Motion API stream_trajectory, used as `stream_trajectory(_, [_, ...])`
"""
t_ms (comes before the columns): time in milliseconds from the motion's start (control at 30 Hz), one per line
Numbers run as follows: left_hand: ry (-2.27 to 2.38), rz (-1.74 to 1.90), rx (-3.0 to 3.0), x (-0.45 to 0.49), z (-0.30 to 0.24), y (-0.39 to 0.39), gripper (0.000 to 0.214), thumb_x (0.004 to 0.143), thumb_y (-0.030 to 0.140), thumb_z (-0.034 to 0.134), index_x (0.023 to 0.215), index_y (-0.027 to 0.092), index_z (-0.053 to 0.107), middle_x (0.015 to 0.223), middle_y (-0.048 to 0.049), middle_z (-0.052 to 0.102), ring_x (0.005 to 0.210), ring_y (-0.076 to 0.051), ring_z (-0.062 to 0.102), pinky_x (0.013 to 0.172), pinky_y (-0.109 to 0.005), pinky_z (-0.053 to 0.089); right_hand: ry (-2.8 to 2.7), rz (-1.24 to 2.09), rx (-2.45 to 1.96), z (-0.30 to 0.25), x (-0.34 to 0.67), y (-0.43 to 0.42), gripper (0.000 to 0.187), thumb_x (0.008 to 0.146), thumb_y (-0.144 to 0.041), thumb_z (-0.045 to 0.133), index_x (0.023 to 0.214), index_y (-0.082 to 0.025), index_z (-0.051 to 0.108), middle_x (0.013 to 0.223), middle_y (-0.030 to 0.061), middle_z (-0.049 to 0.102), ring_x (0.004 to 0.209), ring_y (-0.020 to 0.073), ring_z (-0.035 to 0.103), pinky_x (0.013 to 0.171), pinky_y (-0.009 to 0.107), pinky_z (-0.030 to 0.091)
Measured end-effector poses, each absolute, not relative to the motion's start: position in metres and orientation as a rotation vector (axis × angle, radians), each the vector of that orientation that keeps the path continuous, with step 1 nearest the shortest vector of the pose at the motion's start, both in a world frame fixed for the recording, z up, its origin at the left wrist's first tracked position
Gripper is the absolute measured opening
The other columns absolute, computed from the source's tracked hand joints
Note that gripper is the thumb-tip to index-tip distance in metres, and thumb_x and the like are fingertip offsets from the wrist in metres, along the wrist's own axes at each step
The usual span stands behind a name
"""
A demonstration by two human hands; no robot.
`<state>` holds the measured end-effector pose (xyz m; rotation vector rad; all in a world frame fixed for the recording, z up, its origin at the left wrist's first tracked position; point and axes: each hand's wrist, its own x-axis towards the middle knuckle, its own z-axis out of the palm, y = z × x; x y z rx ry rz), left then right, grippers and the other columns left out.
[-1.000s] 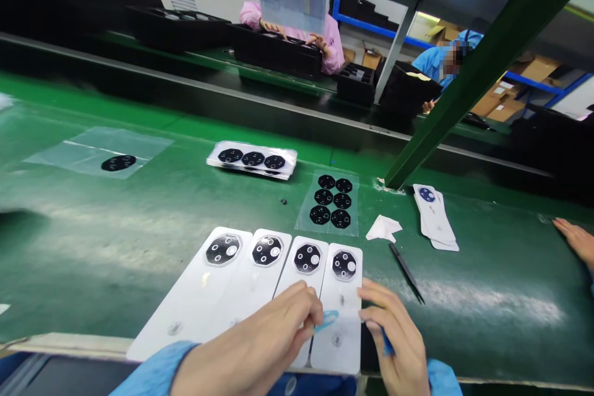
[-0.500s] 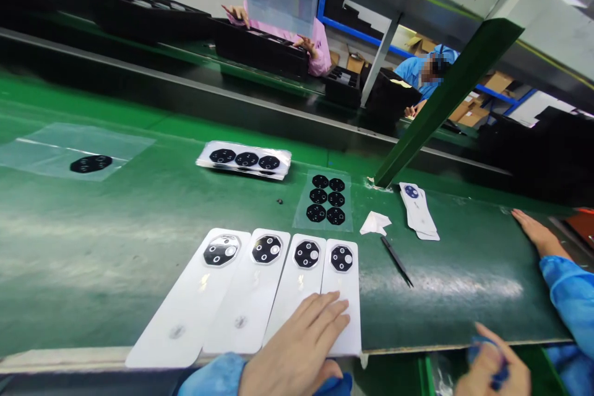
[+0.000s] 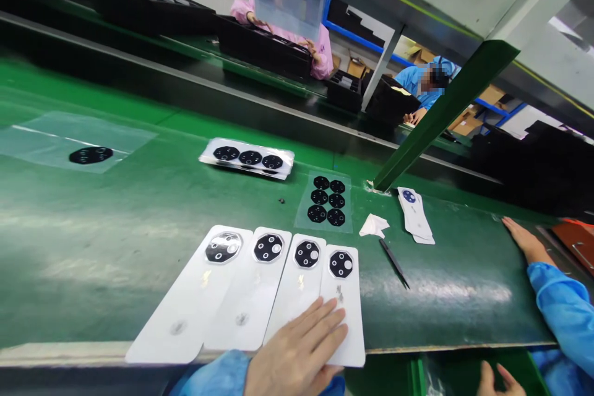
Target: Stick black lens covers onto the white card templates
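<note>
Four white phone back panels lie side by side at the table's front edge, each with a black octagonal camera patch. My left hand lies flat with fingers stretched over the rightmost phone back panel, its palm partly over the neighbouring panel. At the bottom right, my right hand is mostly cut off by the picture edge. Two of its fingertips show apart, with nothing visible between them. Black tweezers and a crumpled white paper lie right of the panels.
Behind the panels are a clear sheet of black octagonal stickers and a sheet stack. A film with one sticker lies left. More phone panels sit near a green post. A co-worker's hand rests at right.
The rightmost panel has slid slightly towards me under my left hand, uncovering its printed mark. My right hand has dropped lower, and the blue patch seen at its fingers is gone.
</note>
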<state>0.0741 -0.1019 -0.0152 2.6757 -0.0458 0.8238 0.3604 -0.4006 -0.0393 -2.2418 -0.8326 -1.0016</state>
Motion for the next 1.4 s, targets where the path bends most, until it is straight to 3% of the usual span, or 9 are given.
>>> stream_trajectory(167, [0.087, 1.019, 2.477, 0.069, -0.031, -0.108, 0.031, 0.094, 0.025, 0.040, 0.121, 0.016, 0.052, 0.126, -0.0068, 0.060, 0.129, -0.020, 0.043, 0.105, -0.033, 0.042, -0.750, -0.702, -2.095, -0.019, 0.329, -0.353, 0.011, 0.087, -0.034, 0.056, 0.088, -0.030, 0.066, 0.056, 0.0054, 0.071, 0.045, 0.0188, 0.068, 0.042, 0.024, 0.052])
stream_trajectory(267, [0.078, 1.024, 2.405, 0.068, -0.035, -0.110, 0.031, 0.093, 0.027, 0.041, 0.121, 0.017, 0.051, 0.126, -0.0077, 0.060, 0.129, -0.020, 0.043, 0.105, -0.034, 0.043, -0.899, 0.257, -1.871, -0.006, 0.279, -0.286, 0.027, 0.095, -0.032, 0.040, 0.102, -0.020, 0.063, 0.072, 0.0096, 0.074, 0.057, 0.0203, 0.071, 0.049, 0.025, 0.058])
stream_trajectory(400, [0.003, 1.046, 2.369, 0.064, -0.035, -0.106, 0.032, 0.093, 0.028, 0.043, 0.122, 0.016, 0.051, 0.126, -0.0083, 0.061, 0.129, -0.020, 0.043, 0.107, -0.033, 0.040, -0.834, 0.739, -1.611, 0.006, 0.226, -0.210, 0.035, 0.092, -0.044, 0.044, 0.113, -0.016, 0.052, 0.065, 0.0035, 0.070, 0.047, 0.0167, 0.064, 0.038, 0.023, 0.049])
stream_trajectory(533, [0.003, 0.949, 2.305, 0.047, -0.023, -0.095, 0.039, 0.092, 0.041, 0.045, 0.124, 0.021, 0.051, 0.126, -0.0060, 0.060, 0.126, -0.023, 0.046, 0.112, -0.037, 0.030, -0.719, 0.766, -1.620, 0.015, 0.206, -0.183, 0.039, 0.085, -0.048, 0.056, 0.107, -0.016, 0.053, 0.064, 0.0015, 0.069, 0.050, 0.0149, 0.060, 0.050, 0.023, 0.049])
stream_trajectory(667, [0.528, 0.895, 1.968, 0.026, -0.002, -0.068, 0.039, 0.085, 0.029, 0.060, 0.122, 0.032, 0.050, 0.120, -0.0037, 0.062, 0.110, -0.022, 0.057, 0.097, -0.031, 0.044, -0.711, 0.703, -1.648, 0.024, 0.188, -0.167, 0.043, 0.083, -0.049, 0.056, 0.111, -0.017, 0.053, 0.063, 0.0010, 0.068, 0.049, 0.0140, 0.057, 0.045, 0.020, 0.041])
stream_trajectory(767, [0.669, 0.768, 1.524, 0.019, 0.015, -0.041, 0.040, 0.085, 0.032, 0.057, 0.123, 0.026, 0.048, 0.109, -0.0075, 0.061, 0.097, -0.022, 0.059, 0.081, -0.031, 0.051, -0.773, 0.745, -1.601, 0.023, 0.168, -0.147, 0.043, 0.082, -0.051, 0.055, 0.110, -0.018, 0.054, 0.064, 0.0018, 0.069, 0.052, 0.0162, 0.061, 0.047, 0.021, 0.044])
stream_trajectory(933, [0.463, 0.621, 1.070, 0.013, 0.033, -0.014, 0.048, 0.076, 0.033, 0.067, 0.119, 0.021, 0.050, 0.116, -0.0083, 0.059, 0.104, -0.023, 0.056, 0.093, -0.038, 0.043, -0.807, 0.812, -1.531, 0.014, 0.141, -0.115, 0.053, 0.079, -0.055, 0.058, 0.115, -0.017, 0.053, 0.065, 0.0035, 0.071, 0.049, 0.0174, 0.061, 0.046, 0.023, 0.046])
stream_trajectory(1200, [0.439, 0.632, 0.934, -0.002, 0.036, 0.008, 0.044, 0.076, 0.028, 0.068, 0.114, 0.019, 0.048, 0.111, -0.0085, 0.062, 0.095, -0.020, 0.060, 0.079, -0.031, 0.045, -0.694, 0.969, -1.445, 0.026, 0.122, -0.082, 0.089, 0.073, -0.056, 0.065, 0.141, -0.014, 0.026, 0.064, 0.0042, 0.071, 0.047, 0.0194, 0.063, 0.041, 0.024, 0.045])
stream_trajectory(1400, [0.427, 0.621, 0.861, 0.001, 0.036, 0.025, 0.039, 0.076, 0.022, 0.067, 0.110, 0.017, 0.048, 0.105, -0.0076, 0.064, 0.088, -0.018, 0.061, 0.074, -0.027, 0.044, -0.637, 1.043, -1.386, 0.036, 0.119, -0.062, 0.099, 0.071, -0.052, 0.071, 0.144, -0.015, 0.015, 0.065, 0.0034, 0.072, 0.050, 0.0204, 0.066, 0.039, 0.023, 0.044])
